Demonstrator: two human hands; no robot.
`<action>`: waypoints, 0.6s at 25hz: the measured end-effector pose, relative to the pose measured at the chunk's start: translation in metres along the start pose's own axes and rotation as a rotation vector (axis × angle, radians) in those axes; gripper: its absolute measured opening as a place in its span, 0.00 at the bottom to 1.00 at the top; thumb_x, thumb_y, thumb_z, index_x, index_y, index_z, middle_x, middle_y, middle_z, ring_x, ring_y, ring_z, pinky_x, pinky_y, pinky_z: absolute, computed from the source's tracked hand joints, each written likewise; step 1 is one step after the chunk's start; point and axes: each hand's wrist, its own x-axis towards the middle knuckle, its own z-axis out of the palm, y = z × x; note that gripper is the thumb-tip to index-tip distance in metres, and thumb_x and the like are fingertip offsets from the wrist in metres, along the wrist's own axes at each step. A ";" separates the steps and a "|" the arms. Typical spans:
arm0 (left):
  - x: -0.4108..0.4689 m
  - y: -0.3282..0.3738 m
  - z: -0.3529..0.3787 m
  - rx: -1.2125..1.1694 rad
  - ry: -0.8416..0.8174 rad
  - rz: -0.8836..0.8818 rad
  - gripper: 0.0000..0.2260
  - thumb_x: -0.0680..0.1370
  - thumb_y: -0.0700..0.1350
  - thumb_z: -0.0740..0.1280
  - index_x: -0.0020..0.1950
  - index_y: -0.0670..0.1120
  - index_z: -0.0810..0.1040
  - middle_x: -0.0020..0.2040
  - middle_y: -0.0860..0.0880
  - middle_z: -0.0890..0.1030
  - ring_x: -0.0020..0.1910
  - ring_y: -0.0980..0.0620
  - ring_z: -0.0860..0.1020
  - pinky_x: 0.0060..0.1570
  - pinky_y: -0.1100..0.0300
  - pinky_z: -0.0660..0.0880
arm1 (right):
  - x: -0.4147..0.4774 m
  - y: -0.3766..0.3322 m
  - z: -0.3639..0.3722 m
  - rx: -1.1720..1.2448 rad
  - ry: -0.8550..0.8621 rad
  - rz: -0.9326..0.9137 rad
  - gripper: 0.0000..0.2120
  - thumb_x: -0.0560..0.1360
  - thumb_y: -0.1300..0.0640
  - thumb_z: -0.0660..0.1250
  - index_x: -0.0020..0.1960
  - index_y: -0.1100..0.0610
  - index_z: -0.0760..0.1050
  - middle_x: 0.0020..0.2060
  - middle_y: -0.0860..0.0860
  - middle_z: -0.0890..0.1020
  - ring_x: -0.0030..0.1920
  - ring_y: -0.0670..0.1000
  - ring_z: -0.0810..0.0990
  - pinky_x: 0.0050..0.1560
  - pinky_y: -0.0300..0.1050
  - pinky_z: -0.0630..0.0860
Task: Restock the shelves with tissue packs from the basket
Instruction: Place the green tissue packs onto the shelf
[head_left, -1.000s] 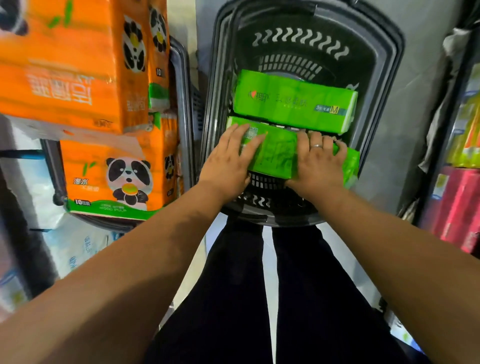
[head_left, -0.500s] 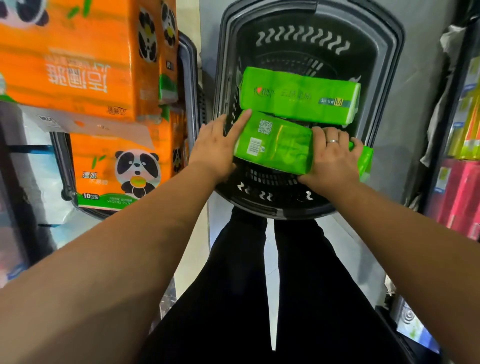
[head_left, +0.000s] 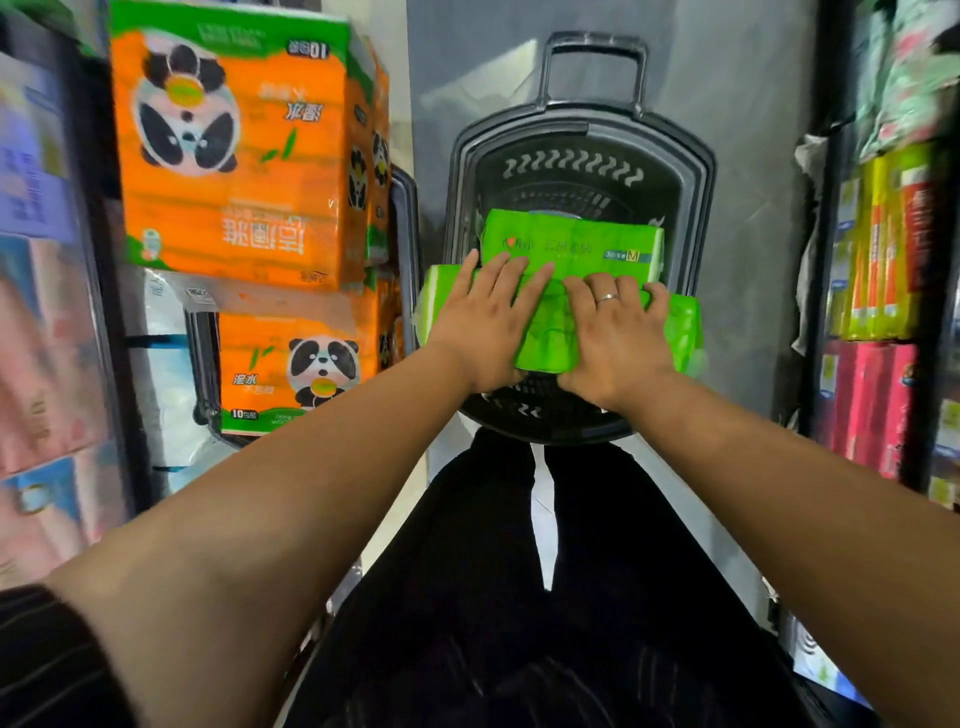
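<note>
Slippage is the risk: left hand (head_left: 480, 332) and right hand (head_left: 618, 338) clasp the pack (head_left: 545, 338) from above, over the basket (head_left: 571, 118) rim; glossy wrap could slide free, dropping it onto the second pack (head_left: 571, 241) or floor (head_left: 753, 130).

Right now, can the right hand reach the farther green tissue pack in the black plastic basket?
Probably yes: the farther green pack lies uncovered just beyond the right hand, whose fingers grip the nearer green pack.

Open floor aisle (head_left: 753, 130) beyond basket (head_left: 698, 208); orange packs (head_left: 234, 156) crowding left; shelves (head_left: 883, 249) right.
</note>
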 end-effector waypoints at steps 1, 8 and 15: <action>-0.007 0.000 -0.012 0.003 0.052 0.008 0.52 0.65 0.65 0.70 0.79 0.46 0.47 0.72 0.41 0.64 0.72 0.40 0.61 0.72 0.41 0.51 | -0.005 -0.002 -0.013 0.008 0.014 -0.005 0.48 0.57 0.43 0.77 0.72 0.58 0.64 0.64 0.57 0.72 0.63 0.60 0.69 0.66 0.62 0.58; -0.066 -0.002 -0.100 -0.217 0.217 -0.219 0.49 0.61 0.69 0.62 0.76 0.45 0.59 0.62 0.42 0.71 0.59 0.41 0.70 0.55 0.46 0.66 | -0.055 -0.005 -0.098 0.049 0.411 0.029 0.50 0.55 0.44 0.80 0.73 0.52 0.64 0.71 0.58 0.68 0.73 0.59 0.63 0.69 0.67 0.56; -0.142 0.009 -0.142 -0.981 0.379 -0.474 0.42 0.61 0.54 0.80 0.70 0.48 0.66 0.60 0.48 0.76 0.59 0.48 0.74 0.59 0.51 0.71 | -0.083 -0.006 -0.140 0.395 0.458 0.206 0.49 0.66 0.37 0.72 0.76 0.47 0.48 0.77 0.57 0.51 0.76 0.60 0.54 0.70 0.68 0.52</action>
